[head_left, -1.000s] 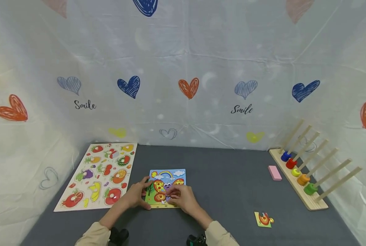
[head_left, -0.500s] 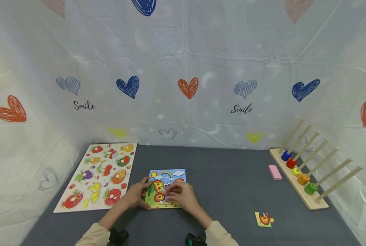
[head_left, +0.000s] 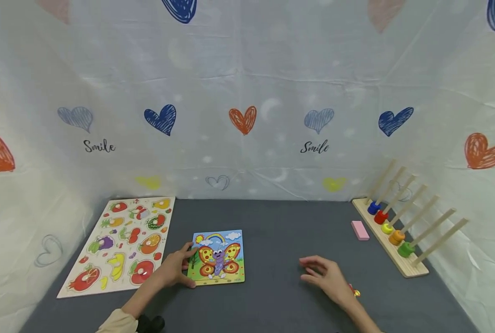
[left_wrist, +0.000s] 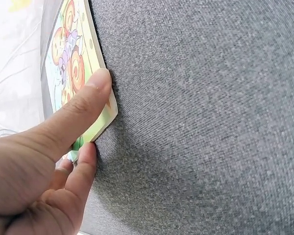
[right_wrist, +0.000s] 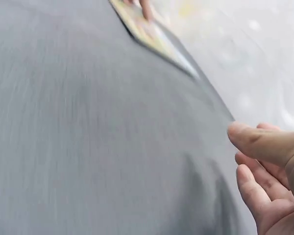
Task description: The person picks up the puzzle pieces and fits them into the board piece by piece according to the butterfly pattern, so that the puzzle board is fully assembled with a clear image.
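A square butterfly jigsaw puzzle [head_left: 219,259] lies on the grey table, left of the middle. My left hand [head_left: 174,268] holds it by the near left corner. In the left wrist view the thumb [left_wrist: 90,95] lies along the near edge of the puzzle [left_wrist: 71,54], and the fingers touch its left side. My right hand [head_left: 324,277] hovers over the table well to the right, fingers loosely bent, nothing between them. Behind its wrist a loose puzzle piece [head_left: 356,292] shows only in part. The right wrist view has the right hand [right_wrist: 269,171] apart from the blurred puzzle [right_wrist: 149,34].
A fruit picture board [head_left: 120,245] lies at the left, close to my left hand. On the right stands a wooden peg rack [head_left: 391,240] with coloured rings and tall slanting pegs. A pink block [head_left: 360,230] lies beside it. A white printed cloth [head_left: 247,152] hangs behind.
My right hand has left the butterfly puzzle and moved right, towards the loose piece. The left hand stays at the puzzle's corner. The head view has turned slightly right.
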Demonstrator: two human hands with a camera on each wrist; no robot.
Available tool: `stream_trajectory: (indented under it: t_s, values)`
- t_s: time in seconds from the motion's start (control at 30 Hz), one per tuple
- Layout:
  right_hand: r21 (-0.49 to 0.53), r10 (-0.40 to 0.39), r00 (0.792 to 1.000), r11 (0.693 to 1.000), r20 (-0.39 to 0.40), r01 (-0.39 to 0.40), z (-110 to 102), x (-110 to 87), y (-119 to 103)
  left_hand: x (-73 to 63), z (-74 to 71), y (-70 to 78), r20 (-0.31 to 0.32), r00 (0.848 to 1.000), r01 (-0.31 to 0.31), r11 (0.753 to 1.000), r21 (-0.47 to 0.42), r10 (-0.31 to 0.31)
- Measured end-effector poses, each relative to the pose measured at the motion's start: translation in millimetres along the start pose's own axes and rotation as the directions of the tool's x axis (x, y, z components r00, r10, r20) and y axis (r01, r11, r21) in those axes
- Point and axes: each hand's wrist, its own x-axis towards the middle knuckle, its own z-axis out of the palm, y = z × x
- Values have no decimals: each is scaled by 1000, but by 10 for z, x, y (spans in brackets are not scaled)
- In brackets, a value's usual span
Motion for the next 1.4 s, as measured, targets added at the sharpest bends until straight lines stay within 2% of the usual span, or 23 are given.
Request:
stream_trajectory:
  t_s: [0.1, 0.17, 0.2, 0.23, 0.3, 0.37, 0.4, 0.43, 0.5, 0.57, 0.63, 0.7, 0.77, 0.93, 1.03, 1.13, 1.17, 1.27, 1.33, 1.4]
  values:
    - [-112, 122, 988, 985, -96, -133, -321, -225, -12, -7, -15, -28, 13, 1000, -2, 1000, -1, 2]
    - [-234, 205, 959, 940, -195, -248, -459, -347, -14, -12, -33, -42, 22, 1000, -3, 1000, -5, 4]
    - [-306, 227, 943, 904, -245, -298, -503, -395, -10, -13, -43, -47, 27, 1000, -5, 1000, -6, 5]
    - [-377, 248, 924, 858, -291, -348, -532, -434, -6, -15, -53, -51, 32, 999, -6, 1000, -7, 6]
    - [-498, 254, 900, 764, -353, -411, -552, -480, 6, -14, -71, -57, 34, 999, -8, 1000, -3, 8]
    - [-588, 234, 899, 690, -369, -421, -536, -497, 20, -14, -82, -60, 33, 999, -7, 1000, -5, 7]
    - [-610, 223, 901, 673, -372, -418, -521, -498, 26, -12, -86, -58, 33, 999, -8, 1000, -8, 8]
    - [-613, 213, 904, 675, -370, -410, -506, -495, 29, -8, -86, -57, 34, 999, -14, 1000, -10, 14]
    - [-586, 201, 915, 716, -349, -380, -484, -482, 35, -2, -78, -45, 35, 999, -18, 1000, -19, 18]
    - [-507, 200, 936, 797, -291, -328, -485, -463, 39, 0, -64, -27, 32, 999, -17, 999, -30, 18]
    - [-388, 221, 945, 871, -241, -303, -499, -444, 42, 1, -45, -16, 26, 999, -22, 999, -30, 22]
    - [-310, 241, 949, 904, -203, -295, -527, -429, 50, -1, -26, -6, 15, 1000, -19, 999, -29, 19]
    - [-318, 252, 943, 895, -215, -312, -547, -424, 61, -3, -11, -2, 3, 1000, -18, 1000, -22, 18]
    - [-469, 247, 919, 800, -309, -373, -590, -397, 75, 14, 2, -3, -12, 1000, -27, 1000, -11, 27]
    - [-485, 238, 920, 792, -313, -370, -611, -364, 70, 27, -4, -7, -7, 1000, -11, 1000, -10, 11]
    - [-434, 228, 933, 837, -280, -334, -639, -339, 67, 28, -12, -8, 12, 1000, 6, 1000, -18, -5]
    - [-399, 225, 940, 862, -255, -314, -654, -334, 66, 27, -10, -8, 19, 1000, 10, 1000, -20, -10]
    - [-214, 233, 964, 943, -131, -257, -692, -292, 77, 16, -4, -10, 33, 999, 19, 999, -30, -18]
    - [-69, 256, 966, 964, -31, -257, -691, -240, 87, 7, 0, -14, 34, 999, 21, 999, -25, -20]
    - [69, 275, 960, 958, 54, -278, -650, -170, 97, -2, 2, -18, 32, 999, 24, 999, -28, -23]
